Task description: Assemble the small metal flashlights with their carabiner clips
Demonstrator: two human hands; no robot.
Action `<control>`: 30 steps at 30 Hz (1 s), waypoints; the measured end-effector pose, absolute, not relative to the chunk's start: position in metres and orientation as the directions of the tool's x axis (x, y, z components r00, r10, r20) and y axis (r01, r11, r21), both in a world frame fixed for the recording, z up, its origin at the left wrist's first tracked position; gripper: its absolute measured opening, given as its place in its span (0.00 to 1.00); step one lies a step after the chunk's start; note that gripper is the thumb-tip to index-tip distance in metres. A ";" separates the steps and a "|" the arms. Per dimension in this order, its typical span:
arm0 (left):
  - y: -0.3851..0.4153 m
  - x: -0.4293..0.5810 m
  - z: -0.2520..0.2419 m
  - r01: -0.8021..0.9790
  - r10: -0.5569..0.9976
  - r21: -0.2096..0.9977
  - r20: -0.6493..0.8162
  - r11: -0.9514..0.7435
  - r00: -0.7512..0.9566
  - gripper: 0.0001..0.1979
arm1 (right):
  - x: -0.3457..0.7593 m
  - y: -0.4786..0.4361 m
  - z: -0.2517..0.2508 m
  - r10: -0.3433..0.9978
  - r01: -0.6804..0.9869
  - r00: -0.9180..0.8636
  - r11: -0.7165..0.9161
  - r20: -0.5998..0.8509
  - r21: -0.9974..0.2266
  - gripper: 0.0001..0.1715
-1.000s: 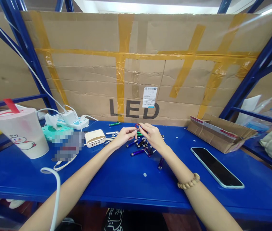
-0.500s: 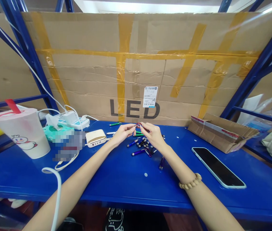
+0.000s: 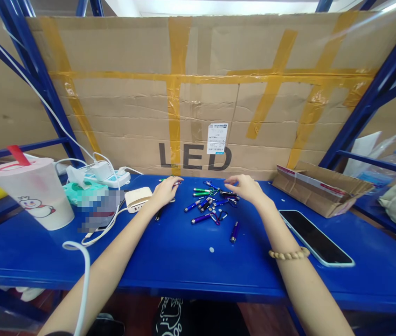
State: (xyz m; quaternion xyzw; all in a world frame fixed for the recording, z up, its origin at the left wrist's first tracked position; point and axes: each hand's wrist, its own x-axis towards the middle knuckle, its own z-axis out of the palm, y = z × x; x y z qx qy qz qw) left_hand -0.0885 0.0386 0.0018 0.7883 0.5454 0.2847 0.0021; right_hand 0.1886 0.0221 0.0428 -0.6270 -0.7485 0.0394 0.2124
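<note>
Lying jumbled on blue shelving point(image 3: 180, 261), slim keychain flashlights point(image 3: 201, 205) with carabiners point(image 3: 215, 218).

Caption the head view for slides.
Left hand and right hand flank scattered purple and green metal penlights on a blue workbench.

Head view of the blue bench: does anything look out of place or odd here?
Two things stand out. A pixelated blur patch hides whatever lies beside the green wipes pack. And one dark keychain flashlight lies apart from the scattered group of keychain flashlights, just below the left hand.

Blue shelf point(image 3: 184, 261) strewn with penlights point(image 3: 200, 218)
</note>
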 end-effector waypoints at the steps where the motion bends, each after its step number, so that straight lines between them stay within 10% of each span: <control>1: 0.039 -0.088 -0.001 0.877 0.866 0.258 0.416 -0.406 0.278 0.18 | 0.191 0.022 0.044 0.973 0.934 -0.136 0.189 0.187 -0.303 0.12; 6: 0.026 -0.072 0.003 0.892 0.835 0.129 0.429 -0.434 0.344 0.17 | 0.197 0.022 0.042 0.987 0.935 -0.159 0.153 0.006 -0.321 0.18; 14: -0.009 -0.027 0.008 0.618 0.662 0.256 0.146 -0.743 0.735 0.14 | 0.200 0.026 0.036 0.965 0.888 -0.251 0.199 -0.076 -0.416 0.31; 21: 0.002 -0.042 0.015 0.795 0.786 0.098 0.263 -0.599 0.560 0.08 | 0.191 0.023 0.034 0.935 0.877 -0.321 0.233 -0.152 -0.420 0.24; 30: 0.006 -0.054 0.029 0.838 0.852 0.402 0.507 -0.368 0.131 0.11 | 0.179 0.028 0.022 0.961 0.944 -0.276 0.277 0.028 -0.178 0.15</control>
